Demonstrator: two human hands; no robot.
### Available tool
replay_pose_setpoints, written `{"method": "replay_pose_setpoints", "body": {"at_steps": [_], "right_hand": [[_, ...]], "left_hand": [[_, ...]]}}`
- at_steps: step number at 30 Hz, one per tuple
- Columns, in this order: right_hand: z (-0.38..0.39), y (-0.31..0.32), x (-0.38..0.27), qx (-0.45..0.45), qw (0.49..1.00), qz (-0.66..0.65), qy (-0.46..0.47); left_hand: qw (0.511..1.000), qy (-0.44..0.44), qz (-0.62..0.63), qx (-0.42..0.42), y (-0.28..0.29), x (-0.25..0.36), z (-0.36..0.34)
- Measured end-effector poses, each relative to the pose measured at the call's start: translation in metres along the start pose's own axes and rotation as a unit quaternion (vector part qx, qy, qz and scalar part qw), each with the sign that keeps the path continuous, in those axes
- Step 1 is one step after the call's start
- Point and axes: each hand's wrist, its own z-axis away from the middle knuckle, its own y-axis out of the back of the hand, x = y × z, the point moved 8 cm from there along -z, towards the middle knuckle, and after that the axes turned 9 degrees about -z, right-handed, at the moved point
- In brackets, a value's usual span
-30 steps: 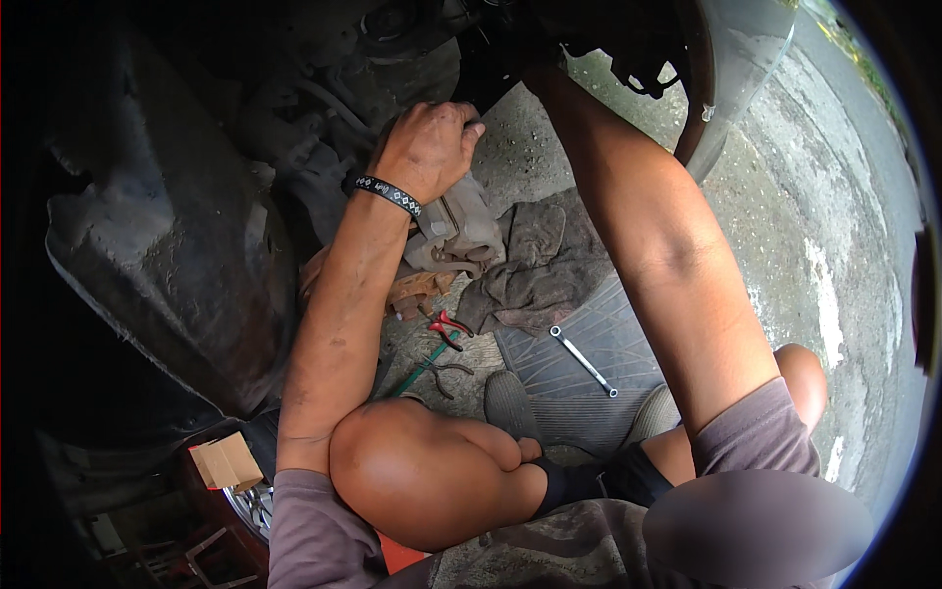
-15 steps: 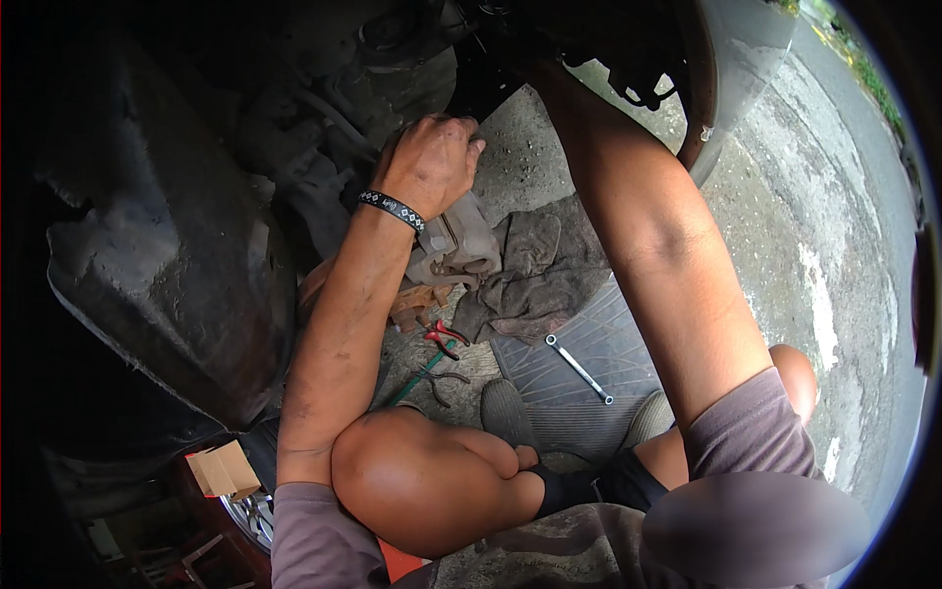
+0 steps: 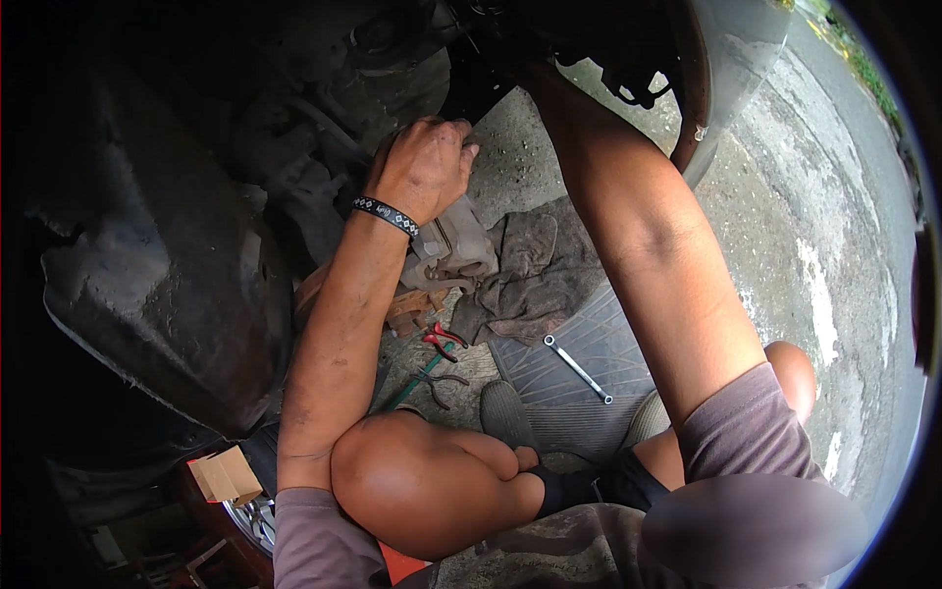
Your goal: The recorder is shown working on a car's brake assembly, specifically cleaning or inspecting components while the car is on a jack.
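The person crouches on the ground beside a dark, grimy vehicle underside (image 3: 167, 265), knees drawn up in the lower middle of the view. The left hand (image 3: 424, 169), with a black patterned wristband (image 3: 386, 213) on its wrist, is curled into a narrow fist against the dirty metal parts inside the wheel arch; the fingers (image 3: 446, 133) fold over something dark there, but whether they actually grip a part or only press on it cannot be told. The right forearm (image 3: 648, 245) stretches up and away into the shadowed wheel arch (image 3: 589, 39), and the right hand itself is hidden in the darkness, so its state cannot be told.

Just below the left hand lies a crumpled grey-brown rag (image 3: 530, 270) on the concrete ground (image 3: 785, 226), partly overlapping a ribbed grey rubber floor mat (image 3: 569, 383). A slim silver metal spanner (image 3: 577, 368) lies on that mat, well apart from both hands. Left of the mat, near the left forearm, sit red-handled pliers (image 3: 444, 339) and, just below them, green-handled pliers (image 3: 427, 378). A worn rusty-brown brake pad (image 3: 412, 309) rests between the rag and the forearm. At the lower left a small brown cardboard box (image 3: 224, 478) stands beside a shiny wheel rim (image 3: 253, 515).
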Motion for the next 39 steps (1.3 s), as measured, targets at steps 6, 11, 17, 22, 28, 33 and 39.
{"method": "replay_pose_setpoints", "body": {"at_steps": [6, 11, 17, 22, 28, 33, 39], "right_hand": [[0.006, -0.017, -0.007, 0.036, 0.996, -0.032, 0.071], [0.005, -0.015, -0.011, 0.045, 0.996, -0.027, 0.068], [0.022, -0.017, -0.021, 0.057, 0.996, -0.032, 0.060], [0.029, -0.015, -0.024, 0.066, 0.995, -0.042, 0.055], [0.020, -0.013, -0.019, 0.075, 0.995, -0.049, 0.051], [0.014, -0.014, -0.014, 0.082, 0.994, -0.050, 0.048], [0.008, -0.016, -0.010, 0.088, 0.994, -0.050, 0.045]], "left_hand": [[1.000, 0.004, -0.001, 0.008, 0.001, -0.008, 0.006], [1.000, 0.000, -0.005, 0.007, 0.002, -0.004, 0.005], [1.000, 0.001, 0.001, -0.002, 0.000, -0.004, 0.006], [1.000, 0.001, -0.013, -0.004, 0.000, -0.004, 0.005], [0.999, -0.023, -0.013, 0.044, 0.000, -0.005, 0.006], [0.999, -0.022, -0.011, 0.039, -0.001, -0.005, 0.005], [1.000, 0.010, -0.008, -0.013, -0.001, -0.004, 0.005]]}}
